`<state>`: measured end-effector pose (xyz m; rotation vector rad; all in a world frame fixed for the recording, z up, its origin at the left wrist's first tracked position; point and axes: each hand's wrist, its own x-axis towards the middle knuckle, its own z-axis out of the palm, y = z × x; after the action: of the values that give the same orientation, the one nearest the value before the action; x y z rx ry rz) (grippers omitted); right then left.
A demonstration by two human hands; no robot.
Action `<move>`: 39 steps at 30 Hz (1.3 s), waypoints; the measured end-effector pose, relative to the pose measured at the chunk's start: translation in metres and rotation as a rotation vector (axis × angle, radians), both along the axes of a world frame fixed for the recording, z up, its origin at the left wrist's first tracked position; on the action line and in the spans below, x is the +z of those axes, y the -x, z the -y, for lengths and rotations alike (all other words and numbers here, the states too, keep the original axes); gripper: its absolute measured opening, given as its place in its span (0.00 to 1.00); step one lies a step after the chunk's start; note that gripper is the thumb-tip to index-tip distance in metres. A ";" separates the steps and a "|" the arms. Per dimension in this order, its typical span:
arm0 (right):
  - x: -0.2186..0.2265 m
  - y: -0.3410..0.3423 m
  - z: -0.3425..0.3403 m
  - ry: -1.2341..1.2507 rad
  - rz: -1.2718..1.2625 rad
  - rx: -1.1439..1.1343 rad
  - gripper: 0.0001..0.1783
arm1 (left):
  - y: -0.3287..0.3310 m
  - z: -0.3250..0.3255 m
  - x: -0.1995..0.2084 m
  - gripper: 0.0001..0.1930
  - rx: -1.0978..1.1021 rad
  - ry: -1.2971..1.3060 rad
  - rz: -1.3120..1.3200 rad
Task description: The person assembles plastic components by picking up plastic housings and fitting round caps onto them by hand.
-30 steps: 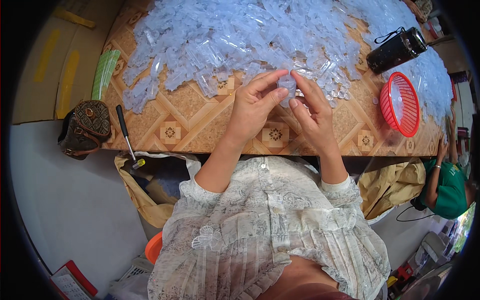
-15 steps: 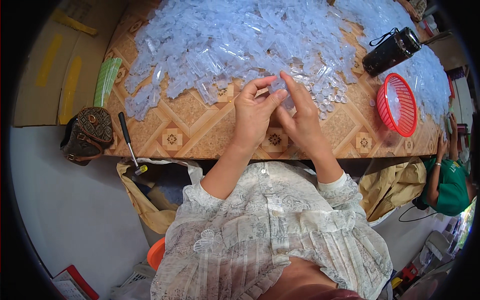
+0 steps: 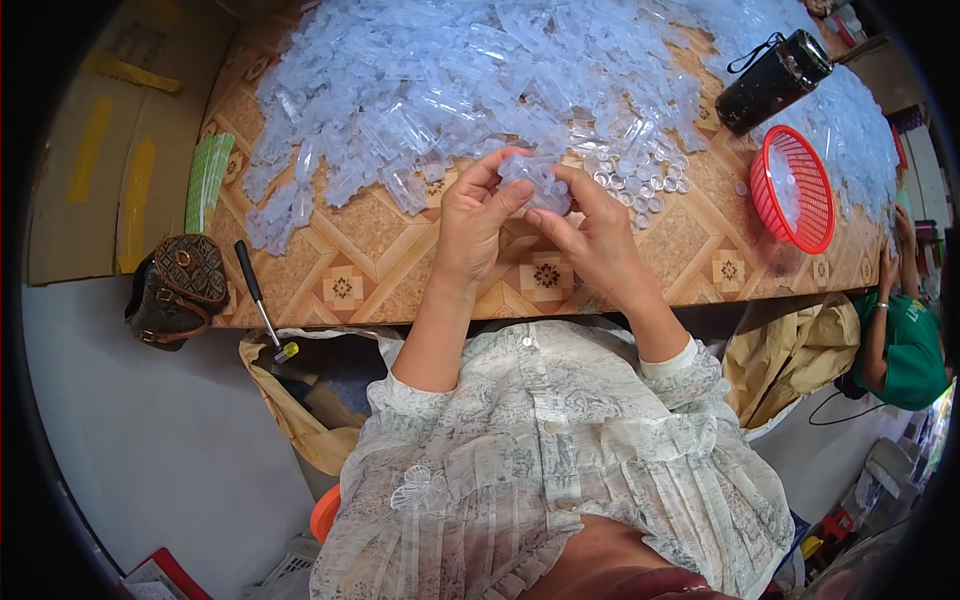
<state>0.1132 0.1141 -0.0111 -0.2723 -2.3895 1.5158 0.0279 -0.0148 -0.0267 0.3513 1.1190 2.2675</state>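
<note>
My left hand [image 3: 472, 216] and my right hand [image 3: 598, 232] meet over the near part of the table. Between their thumbs and fingers they grip a clear plastic piece [image 3: 537, 183] with an irregular outline; its exact kind cannot be made out. Both hands are closed on it, the left at its left side and the right at its right side. Just beyond them spreads a big heap of clear bluish plastic pieces [image 3: 430, 95]. To the right of my right hand lie several small round clear plastic rings or caps [image 3: 642, 183].
A red plastic basket [image 3: 822, 215] with clear pieces inside and a black flask [image 3: 765, 88] stand at the right. At the left are a handbag [image 3: 178, 285], a black-handled mallet [image 3: 250, 272] over the table edge, and a cardboard box [image 3: 105, 170]. A co-worker in green [image 3: 905, 350] works far right.
My hands have come slightly nearer and to the left. The plastic piece, mostly hidden behind my fingers before, now shows broadly between them. My right fingers have bent in around it.
</note>
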 end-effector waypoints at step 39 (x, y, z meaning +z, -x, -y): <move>-0.016 0.002 -0.067 -0.556 -0.052 -0.307 0.11 | 0.001 0.015 -0.028 0.22 -0.221 -0.188 0.375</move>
<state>0.1117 0.1812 -0.0270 -0.4347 -2.4691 0.6837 0.0269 -0.0303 -0.0543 0.1072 0.6470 2.1302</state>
